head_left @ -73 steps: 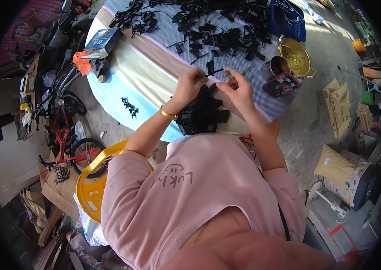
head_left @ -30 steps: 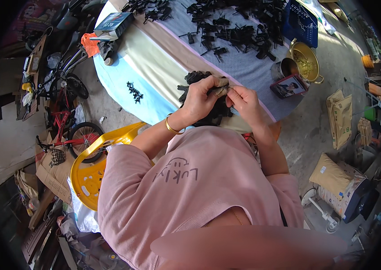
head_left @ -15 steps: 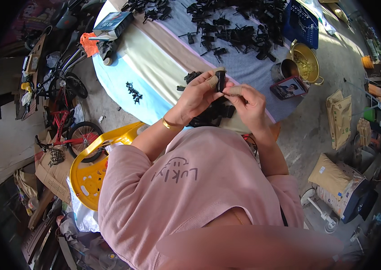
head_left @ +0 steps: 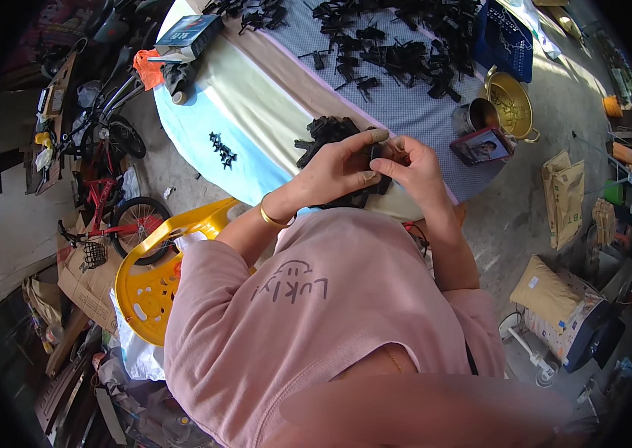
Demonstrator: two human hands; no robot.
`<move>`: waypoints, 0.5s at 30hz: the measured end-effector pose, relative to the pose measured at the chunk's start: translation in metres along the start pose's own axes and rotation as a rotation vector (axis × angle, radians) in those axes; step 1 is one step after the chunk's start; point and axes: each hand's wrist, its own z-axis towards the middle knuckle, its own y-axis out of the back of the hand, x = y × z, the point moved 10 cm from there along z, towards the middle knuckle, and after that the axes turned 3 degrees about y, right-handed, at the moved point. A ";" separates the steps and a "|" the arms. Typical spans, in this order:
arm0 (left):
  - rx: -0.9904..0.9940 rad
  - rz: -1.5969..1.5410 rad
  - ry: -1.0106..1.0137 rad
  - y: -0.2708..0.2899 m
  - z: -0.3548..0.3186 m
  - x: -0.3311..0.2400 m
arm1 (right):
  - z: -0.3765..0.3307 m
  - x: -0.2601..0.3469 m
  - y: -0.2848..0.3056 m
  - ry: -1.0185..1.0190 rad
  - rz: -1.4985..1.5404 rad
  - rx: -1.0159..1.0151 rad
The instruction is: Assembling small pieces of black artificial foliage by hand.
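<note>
Near my body, at the table's front edge, my left hand (head_left: 336,168) and my right hand (head_left: 414,166) meet around a small black plastic part (head_left: 375,155). My left fingers curve over it from the left, with tape on the thumb and a fingertip. From the right, my right thumb and fingers pinch it, and much of the part is hidden. A heap of similar black parts (head_left: 325,136) lies just beyond my left hand, and more black parts (head_left: 353,200) sit beneath both hands, close to my shirt.
Many black parts (head_left: 405,56) cover the far table. Several small black pieces (head_left: 222,151) lie on the blue cloth at left. A gold colander (head_left: 531,112), metal pot (head_left: 465,119), phone (head_left: 482,147) and blue basket (head_left: 516,60) are at right. A yellow chair (head_left: 140,299) stands left.
Both hands have lowered slightly toward my body. The held black part was upright and plain to see; now my fingers cover more of it, and the heap beyond my left hand shows more.
</note>
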 end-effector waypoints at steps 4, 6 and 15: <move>-0.086 -0.110 0.037 0.003 0.002 0.005 | 0.000 -0.014 -0.002 -0.041 0.231 0.040; -0.131 -0.107 0.051 0.010 0.002 0.010 | -0.003 -0.019 -0.006 -0.117 0.379 0.069; -0.172 -0.081 0.065 0.019 0.003 0.018 | -0.002 0.010 -0.005 0.061 -0.111 0.059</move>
